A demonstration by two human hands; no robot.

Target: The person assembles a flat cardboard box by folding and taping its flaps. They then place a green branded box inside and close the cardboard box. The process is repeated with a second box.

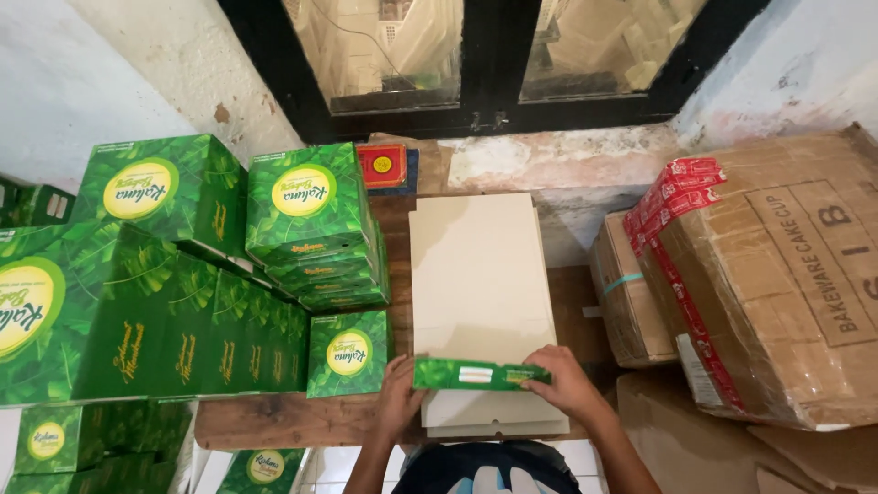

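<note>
Hands [485, 389] on one flat box [479, 274]

Green leaf-print boxes [165, 302] with yellow round badges, plain cream flat carton [477, 274] — brown cardboard box [777, 284], red patterned tape [672, 197]

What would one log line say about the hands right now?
left hand: grips green flap | right hand: grips same flap | flat box stack: under hands

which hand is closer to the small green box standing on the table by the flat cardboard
Left. The left hand sits just beside the small green box; the right hand is farther off.
</note>
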